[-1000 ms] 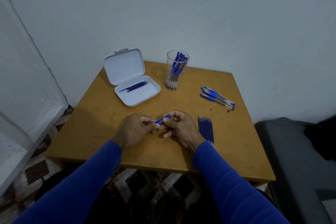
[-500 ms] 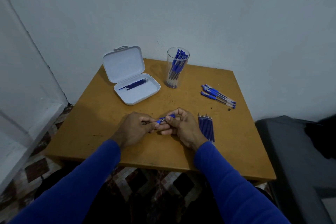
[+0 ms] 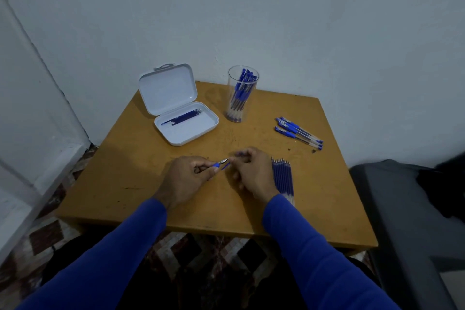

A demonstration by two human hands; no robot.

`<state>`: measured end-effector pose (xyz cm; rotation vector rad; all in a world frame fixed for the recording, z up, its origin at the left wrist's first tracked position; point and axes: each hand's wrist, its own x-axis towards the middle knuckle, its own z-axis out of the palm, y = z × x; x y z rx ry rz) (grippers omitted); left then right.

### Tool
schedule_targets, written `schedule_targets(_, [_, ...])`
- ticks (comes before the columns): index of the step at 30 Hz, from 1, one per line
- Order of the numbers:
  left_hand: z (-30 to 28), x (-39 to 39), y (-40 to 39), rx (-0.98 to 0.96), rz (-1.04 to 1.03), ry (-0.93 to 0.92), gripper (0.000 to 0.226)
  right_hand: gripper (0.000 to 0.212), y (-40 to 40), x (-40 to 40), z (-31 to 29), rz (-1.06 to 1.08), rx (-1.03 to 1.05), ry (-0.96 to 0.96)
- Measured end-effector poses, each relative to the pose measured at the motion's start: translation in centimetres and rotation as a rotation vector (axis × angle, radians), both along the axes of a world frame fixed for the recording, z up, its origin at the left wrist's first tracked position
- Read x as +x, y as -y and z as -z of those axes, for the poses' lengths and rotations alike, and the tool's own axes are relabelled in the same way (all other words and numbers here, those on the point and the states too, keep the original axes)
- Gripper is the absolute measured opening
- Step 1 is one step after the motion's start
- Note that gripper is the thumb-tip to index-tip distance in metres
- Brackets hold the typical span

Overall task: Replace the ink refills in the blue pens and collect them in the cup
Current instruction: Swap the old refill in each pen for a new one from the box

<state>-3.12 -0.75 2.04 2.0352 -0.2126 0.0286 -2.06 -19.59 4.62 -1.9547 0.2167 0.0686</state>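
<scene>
My left hand (image 3: 186, 176) grips a blue pen (image 3: 218, 164) low over the table's middle, its bare metal tip pointing right. My right hand (image 3: 254, 173) sits just right of that tip with fingers curled, pinching a small blue piece (image 3: 226, 165) that looks like the cap; it is blurred. A clear cup (image 3: 242, 98) at the back holds several blue pens upright. Several capped blue pens (image 3: 298, 132) lie loose at the right. A row of blue refills (image 3: 283, 176) lies beside my right wrist.
An open white case (image 3: 186, 126) at the back left holds several dark refills (image 3: 182, 117). The wooden table (image 3: 141, 171) stands against a white wall. A grey seat (image 3: 402, 209) is close on the right, and patterned floor shows below the front edge.
My hands, joined on the pen before, have drawn slightly apart. The pen's metal tip is now exposed between them, and the right hand has come away with a small blue piece.
</scene>
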Motion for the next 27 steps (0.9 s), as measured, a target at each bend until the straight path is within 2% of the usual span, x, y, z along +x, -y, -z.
schedule_targets(8, [0.0, -0.8, 0.4, 0.102, 0.022, 0.169, 0.019, 0.008, -1.0, 0.6, 1.5, 0.001, -0.275, 0.151])
schedule_targets(11, [0.3, -1.1, 0.5, 0.084, -0.004, 0.193, 0.022, 0.01, -0.8, 0.2, 1.5, 0.042, -0.216, 0.164])
schedule_targets(16, [0.7, -1.3, 0.5, 0.113, -0.028, 0.208, 0.022, 0.045, -0.3, -1.3, 1.1, -0.015, -0.079, 0.161])
schedule_targets(18, [0.7, -1.4, 0.5, 0.115, -0.022, 0.21, 0.021, 0.052, -0.2, -1.8, 1.1, -0.07, -0.039, 0.115])
schedule_targets(27, [0.6, -1.5, 0.7, 0.118, 0.01, 0.208, 0.023, 0.032, 0.6, -2.0, 1.1, -0.169, 0.061, 0.058])
